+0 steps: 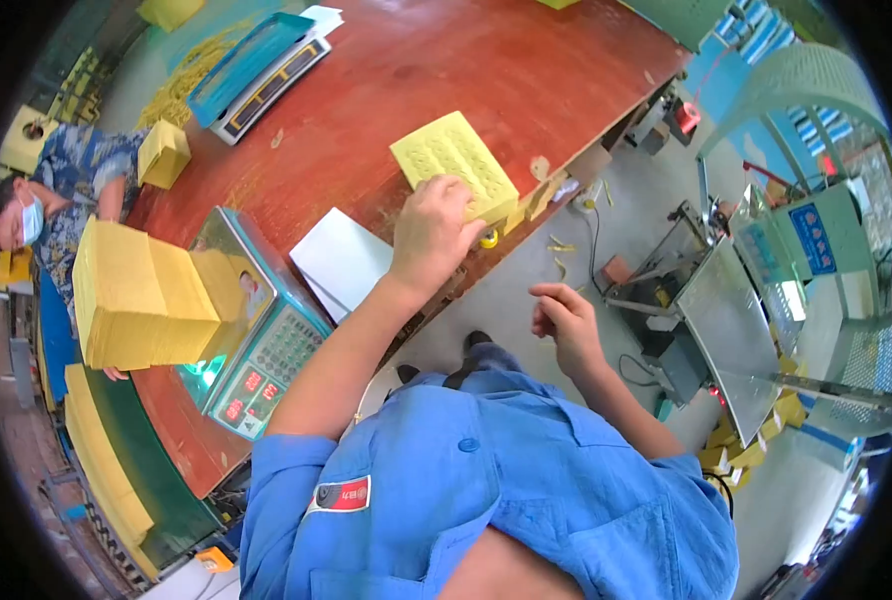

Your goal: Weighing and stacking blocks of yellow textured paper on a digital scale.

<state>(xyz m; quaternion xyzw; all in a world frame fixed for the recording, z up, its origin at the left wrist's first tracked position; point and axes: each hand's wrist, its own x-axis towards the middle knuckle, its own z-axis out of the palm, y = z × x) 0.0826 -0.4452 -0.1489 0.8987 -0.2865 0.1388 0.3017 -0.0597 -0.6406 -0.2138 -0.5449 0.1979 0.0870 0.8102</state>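
A block-like stack of yellow paper [456,160] with rows of small curved cuts on its top sits at the right edge of the red table. My left hand [433,228] grips its near side, fingers bent over the top and thumb at the side facing me. Beside my left forearm lies a stack of white sheets [342,262]. My right hand [566,322] hangs in the air to the right of the table, loosely curled with the index finger stretched out and nothing visible in it.
A lit digital scale [276,365] bears a tall yellow paper stack [141,300] on the left. A second scale [266,80] stands farther back on the red table [446,50]. A masked person [86,170] is at the left. A machine with a metal plate [731,340] stands right.
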